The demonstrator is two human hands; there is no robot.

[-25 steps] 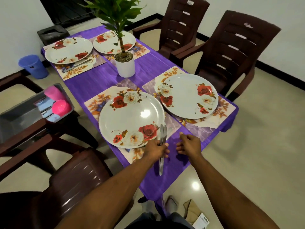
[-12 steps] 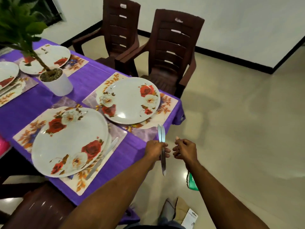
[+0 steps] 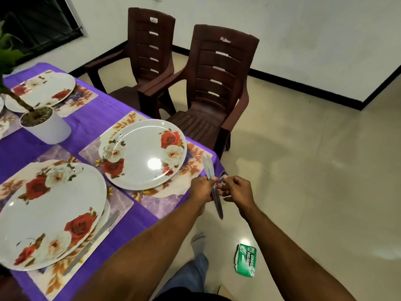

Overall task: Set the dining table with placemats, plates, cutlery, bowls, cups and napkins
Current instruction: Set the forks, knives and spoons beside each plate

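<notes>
Left hand (image 3: 202, 189): fingers curled round a bundle of plain steel table knives (image 3: 213, 187), gripped near the middle. The rounded blade tips stand up above the fist, two showing side by side; the handles hang below it, tilted toward the floor. The bundle is held in the air just off the near right corner of the table, over the floor and beside the nearer right-hand placemat.

Right hand (image 3: 235, 189): fingers bent, fingertips pinching at the bundle just beside the left hand; whether it has hold of one knife cannot be told through the blur.

Table covering: purple cloth (image 3: 91, 122), smooth, reaching every visible edge.

Place setting, right: floral placemat with marbled lilac panel (image 3: 156, 200), bearing a round white plate with red and cream roses (image 3: 143, 154). No cutlery shows beside it.

Place setting, near left: a similar placemat (image 3: 54, 276) bearing a like rose-printed plate (image 3: 50, 213); a single steel knife (image 3: 93, 240) lies on the mat, just beside the plate's right rim, partly tucked under it.

Place setting, far: a third rose-printed plate (image 3: 43, 90) on its mat.

Centre: white cylindrical pot with a green plant (image 3: 46, 124), standing on the cloth.

Seating: two dark brown plastic armchairs (image 3: 214, 83) beyond the table's right side.

Floor: a green printed carton (image 3: 246, 260) on the cream tiles, near the person's feet.
</notes>
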